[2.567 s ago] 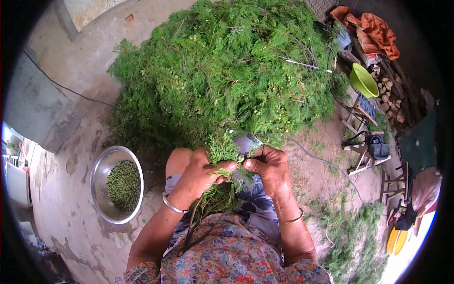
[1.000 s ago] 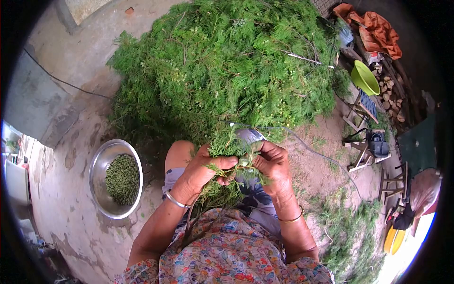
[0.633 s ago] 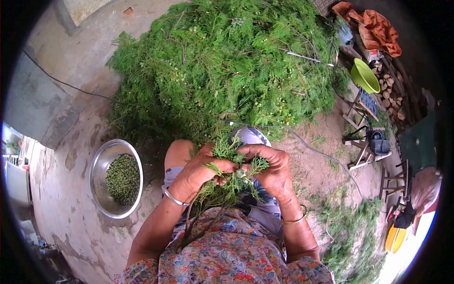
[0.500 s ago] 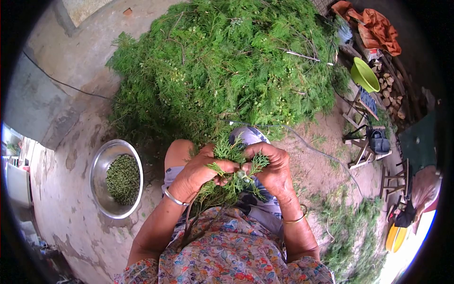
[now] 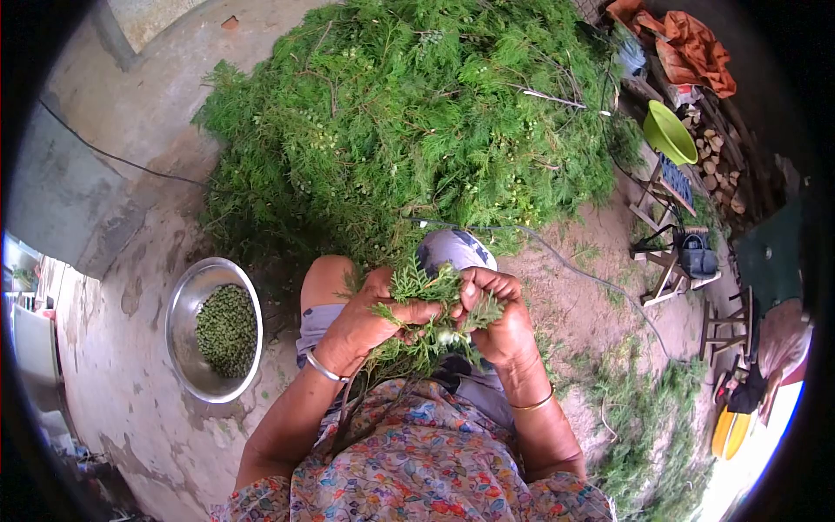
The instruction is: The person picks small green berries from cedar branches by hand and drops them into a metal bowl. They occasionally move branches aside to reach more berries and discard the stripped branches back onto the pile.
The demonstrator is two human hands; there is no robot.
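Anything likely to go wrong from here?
Two risks, as I read it:
1. Drops: a pale cone sits among the leaves of the sprig in the left hand, over the lap. The metal bowl stands off to the left, so anything that slips could land on the lap or floor.
2. Snagging: the woody stems reach back to the floral shirt and might catch the cloth if the sprig is pulled.

Your shirt (image 5: 417, 457) is a busy multicolour floral at bottom centre, your sprig (image 5: 416, 285) is green like the heap (image 5: 409, 130) up top, silver bowl (image 5: 183, 335) mid-left, lime basin (image 5: 668, 137) upper right.
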